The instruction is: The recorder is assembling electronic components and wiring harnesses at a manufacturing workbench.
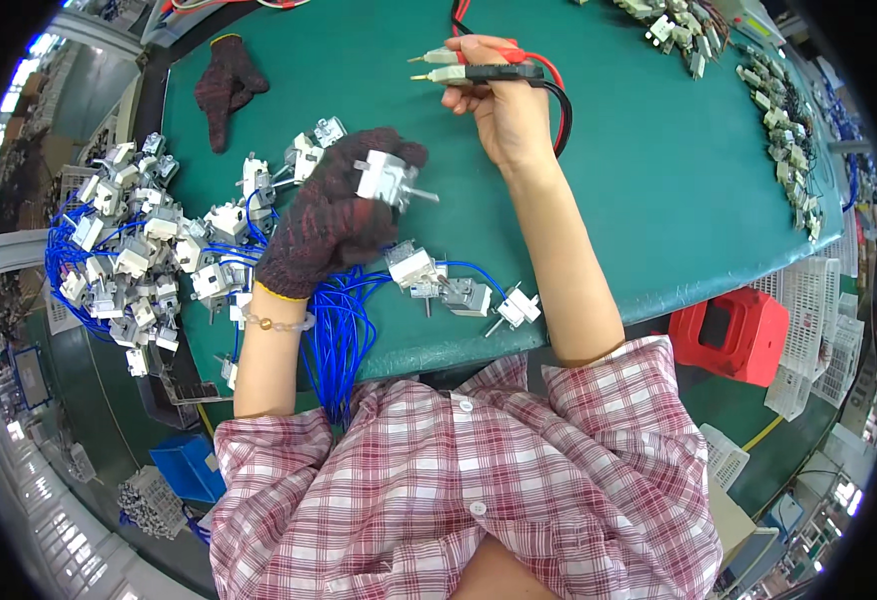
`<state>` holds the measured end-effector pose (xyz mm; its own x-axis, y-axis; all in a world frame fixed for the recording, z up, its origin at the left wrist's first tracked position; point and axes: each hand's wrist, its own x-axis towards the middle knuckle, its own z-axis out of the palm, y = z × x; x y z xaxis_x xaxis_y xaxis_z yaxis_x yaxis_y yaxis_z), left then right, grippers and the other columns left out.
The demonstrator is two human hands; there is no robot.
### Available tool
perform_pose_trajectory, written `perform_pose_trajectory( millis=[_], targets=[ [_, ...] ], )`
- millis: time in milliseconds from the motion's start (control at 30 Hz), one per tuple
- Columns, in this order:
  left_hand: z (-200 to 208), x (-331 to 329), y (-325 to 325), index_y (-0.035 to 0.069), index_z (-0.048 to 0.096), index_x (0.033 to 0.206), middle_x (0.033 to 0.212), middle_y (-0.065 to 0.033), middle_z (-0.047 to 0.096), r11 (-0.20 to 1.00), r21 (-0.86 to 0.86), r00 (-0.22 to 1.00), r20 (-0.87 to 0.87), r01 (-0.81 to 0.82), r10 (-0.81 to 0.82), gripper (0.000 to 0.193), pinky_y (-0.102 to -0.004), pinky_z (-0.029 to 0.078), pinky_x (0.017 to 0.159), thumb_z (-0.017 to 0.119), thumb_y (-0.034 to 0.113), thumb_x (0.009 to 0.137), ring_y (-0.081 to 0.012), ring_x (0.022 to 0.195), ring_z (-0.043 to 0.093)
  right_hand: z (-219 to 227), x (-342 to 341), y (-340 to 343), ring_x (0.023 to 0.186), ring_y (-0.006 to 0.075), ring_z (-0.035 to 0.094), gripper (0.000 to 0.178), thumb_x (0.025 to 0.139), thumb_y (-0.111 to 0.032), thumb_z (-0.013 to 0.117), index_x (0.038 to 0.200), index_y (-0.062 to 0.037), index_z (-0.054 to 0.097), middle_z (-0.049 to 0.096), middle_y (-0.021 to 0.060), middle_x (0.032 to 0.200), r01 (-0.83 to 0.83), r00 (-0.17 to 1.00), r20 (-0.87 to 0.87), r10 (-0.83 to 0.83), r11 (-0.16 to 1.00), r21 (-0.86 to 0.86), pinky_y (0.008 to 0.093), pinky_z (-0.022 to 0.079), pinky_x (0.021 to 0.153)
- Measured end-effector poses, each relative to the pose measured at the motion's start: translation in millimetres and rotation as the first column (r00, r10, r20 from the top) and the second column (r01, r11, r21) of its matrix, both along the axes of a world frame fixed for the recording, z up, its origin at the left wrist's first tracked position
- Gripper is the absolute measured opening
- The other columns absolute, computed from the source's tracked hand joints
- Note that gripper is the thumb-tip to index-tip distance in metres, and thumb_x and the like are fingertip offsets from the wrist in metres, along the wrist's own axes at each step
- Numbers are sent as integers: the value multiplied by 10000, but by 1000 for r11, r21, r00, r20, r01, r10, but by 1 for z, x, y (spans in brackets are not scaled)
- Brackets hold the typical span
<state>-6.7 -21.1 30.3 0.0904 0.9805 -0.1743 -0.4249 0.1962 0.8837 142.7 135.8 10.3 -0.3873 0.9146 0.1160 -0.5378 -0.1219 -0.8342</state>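
My left hand [319,220], in a dark knitted glove, grips a small white-and-metal rotary control [385,178] with a thin metal shaft pointing right. My bare right hand [504,115] holds a pair of test probes [504,73], one red and one black, side by side. Their brass tips point left, above the control and apart from it. A bundle of blue wires [337,335] hangs beside my left wrist over the table edge. Similar rotary controls [411,266] lie just right of that wrist, joined to blue wires.
A heap of rotary controls [134,240] with blue wires fills the table's left side. A dark glove [227,88] lies at the far left of the green tabletop [649,190]. Bunched connector parts [787,140] line the right edge. A red stool [734,335] stands below right.
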Motion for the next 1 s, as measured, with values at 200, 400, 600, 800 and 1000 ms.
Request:
perform_pose_trajectory(
  millis=[200,400,600,800,1000],
  targets=[
    [-13,-3,-7,114,416,1301,1201,-85,536,959,51,961,12,-277,277,591,-225,388,477,681,104,772,-94,633,491,15,-1,-16,489,162,548,235,909,-188,547,976,30,600,591,105,658,-276,960,66,274,961,32,255,439,450],
    [-20,-6,-12,110,400,1310,1203,-77,504,917,152,921,191,-370,340,589,-336,525,829,665,78,785,-225,966,603,15,-6,-27,440,165,533,224,912,-198,528,946,15,590,604,139,634,-460,886,-20,463,884,86,262,438,410],
    [-1,-6,-14,113,359,1350,1332,-98,426,908,59,835,421,-416,355,598,-350,517,862,618,39,816,-267,1051,596,14,-6,-30,440,169,545,224,906,-205,539,936,11,589,603,138,630,-457,889,6,458,887,59,258,446,397],
    [-5,4,-8,64,295,1398,1371,-123,440,902,210,925,132,-376,355,646,-315,460,904,610,58,833,-222,1111,537,13,-7,-28,435,170,548,216,906,-199,536,934,8,588,604,142,623,-457,888,-9,459,886,79,257,448,392],
    [-31,-1,-3,61,375,1356,1335,-125,459,898,307,911,-169,-314,376,648,-327,470,931,654,-55,783,-232,1163,509,26,-4,-34,479,158,575,163,902,-144,555,901,10,610,615,123,647,-463,881,171,441,879,118,257,454,433]
  ],
)
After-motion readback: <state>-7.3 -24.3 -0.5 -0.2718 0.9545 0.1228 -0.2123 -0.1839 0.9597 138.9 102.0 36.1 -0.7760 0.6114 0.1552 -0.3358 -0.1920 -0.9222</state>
